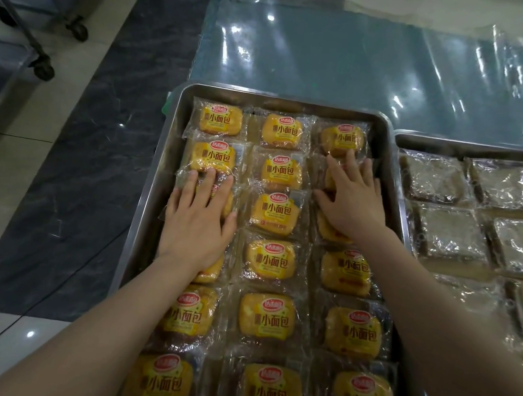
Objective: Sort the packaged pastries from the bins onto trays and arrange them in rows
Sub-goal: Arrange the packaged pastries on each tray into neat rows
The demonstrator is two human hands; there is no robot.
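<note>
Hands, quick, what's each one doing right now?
Left hand: open, flat on a yellow bread pack.
Right hand: open, flat on packs, holding nothing.

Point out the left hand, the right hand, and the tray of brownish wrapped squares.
left hand [198, 226], head view, back of the hand.
right hand [354, 200], head view, back of the hand.
tray of brownish wrapped squares [460, 145], head view, far rim.

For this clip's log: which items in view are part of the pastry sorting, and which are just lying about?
Part of the job:
- left hand flat on the yellow-labelled pastries
- right hand flat on the same rows
- steel tray holding them
- neighbouring tray of clear-wrapped brown pastries

Lying about:
- clear plastic sheet
- wheeled cart
- black cable
</note>
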